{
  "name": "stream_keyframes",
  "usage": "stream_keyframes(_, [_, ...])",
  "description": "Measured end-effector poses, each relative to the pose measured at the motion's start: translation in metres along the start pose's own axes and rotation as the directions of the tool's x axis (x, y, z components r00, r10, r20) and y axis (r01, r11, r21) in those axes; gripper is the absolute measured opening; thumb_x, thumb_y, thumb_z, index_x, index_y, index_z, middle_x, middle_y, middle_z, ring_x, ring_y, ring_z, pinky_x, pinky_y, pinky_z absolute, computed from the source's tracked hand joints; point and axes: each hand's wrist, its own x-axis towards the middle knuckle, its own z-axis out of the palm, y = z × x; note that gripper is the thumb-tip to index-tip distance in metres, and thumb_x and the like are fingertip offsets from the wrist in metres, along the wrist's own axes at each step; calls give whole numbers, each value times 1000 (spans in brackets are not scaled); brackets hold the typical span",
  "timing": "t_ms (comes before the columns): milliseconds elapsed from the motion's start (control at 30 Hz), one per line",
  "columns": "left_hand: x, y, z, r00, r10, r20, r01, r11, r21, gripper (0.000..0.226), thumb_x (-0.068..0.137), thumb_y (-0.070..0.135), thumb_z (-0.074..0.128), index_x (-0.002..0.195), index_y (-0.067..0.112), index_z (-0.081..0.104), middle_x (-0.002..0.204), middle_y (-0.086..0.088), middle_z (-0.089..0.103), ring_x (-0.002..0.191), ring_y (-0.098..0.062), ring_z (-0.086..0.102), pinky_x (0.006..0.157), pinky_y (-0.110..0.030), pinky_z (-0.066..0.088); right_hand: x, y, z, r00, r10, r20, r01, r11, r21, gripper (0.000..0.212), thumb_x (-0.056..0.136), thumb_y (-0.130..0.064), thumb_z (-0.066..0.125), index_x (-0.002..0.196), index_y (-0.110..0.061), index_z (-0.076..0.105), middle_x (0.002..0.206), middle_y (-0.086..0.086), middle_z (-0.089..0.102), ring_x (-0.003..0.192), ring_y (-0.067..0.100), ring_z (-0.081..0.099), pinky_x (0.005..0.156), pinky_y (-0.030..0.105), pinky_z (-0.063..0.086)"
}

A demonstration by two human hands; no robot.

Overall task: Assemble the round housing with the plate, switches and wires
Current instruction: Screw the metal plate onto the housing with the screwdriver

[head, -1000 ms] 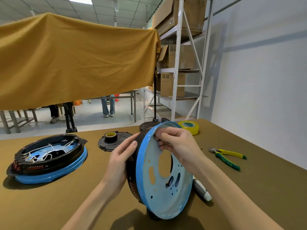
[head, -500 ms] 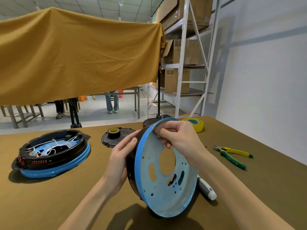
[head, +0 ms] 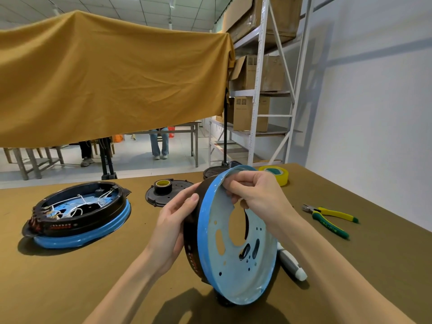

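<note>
Two bare forearms, left hand (head: 171,226), right hand (head: 259,195) (no sleeves, rings or gloves)

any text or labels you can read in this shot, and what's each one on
Nothing reads cleanly.
Pliers: lettering on the green handle, too blurred to read.
Finished housing: a row of red marks on its black side, illegible.
Cardboard boxes: small printed symbols, too small to read.
</note>
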Motion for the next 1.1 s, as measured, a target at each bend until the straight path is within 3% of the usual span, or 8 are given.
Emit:
stream_keyframes(67, [-1, 1, 0, 1000, 3, 7, -3, 1000, 3, 46, 92, 33, 62, 136, 24, 65, 128, -5, 72, 119, -20, 69, 88, -24, 58, -1, 0, 1, 1000, 7, -8, -7, 1000, -6, 9, 93, -13, 74, 89, -9, 81, 69, 3, 71, 57, 7, 59, 51, 15, 45])
stream_keyframes(167, [-3, 3, 0, 1000, -2, 16, 2, 1000, 8, 46, 91, 34, 63, 136, 25, 65, 128, -4, 72, 119, -19, 69, 87, -24, 58, -1, -1, 1, 999, 52, -3, -52, 998, 34, 11, 93, -16, 75, 89, -8, 81, 72, 7, 69, 57, 11, 57, 49, 22, 40])
stream_keyframes(433, [0, 8, -8, 998, -42, 45, 41, 999, 26, 40, 95, 30, 66, 135, 26, 67, 129, -5, 72, 120, -20, 68, 90, -26, 58, 0, -2, -1, 997, 61, 36, -64, 994, 83, 11, 94, -12, 72, 91, -4, 80, 67, 5, 66, 53, 10, 54, 50, 23, 45])
stream_keyframes(567, [2, 14, -17, 995, -55, 84, 49, 996, 77, 37, 95, 28, 69, 132, 27, 69, 130, -6, 71, 121, -23, 67, 96, -36, 57, 0, -1, 0, 996, 67, 66, -74, 992, 103, 12, 94, -11, 73, 94, -1, 79, 68, 6, 66, 55, 11, 55, 51, 21, 46])
stream_keyframes(800, [2, 10, -18, 995, -65, 78, 65, 998, 5, 35, 97, 23, 64, 131, 25, 70, 131, -7, 71, 122, -22, 67, 91, -26, 58, 2, 2, 4, 998, 47, 38, -50, 996, 67, 11, 94, -12, 73, 92, -4, 81, 72, 7, 71, 63, 12, 60, 56, 22, 50])
stream_keyframes(1100, [0, 7, -14, 997, -58, 53, 57, 998, 9, 34, 96, 27, 61, 128, 30, 71, 129, -5, 72, 119, -20, 69, 85, -25, 59, 1, 7, 12, 999, -38, -1, 38, 999, 7, 12, 98, -13, 69, 95, -5, 76, 70, 5, 71, 59, 13, 63, 48, 22, 47])
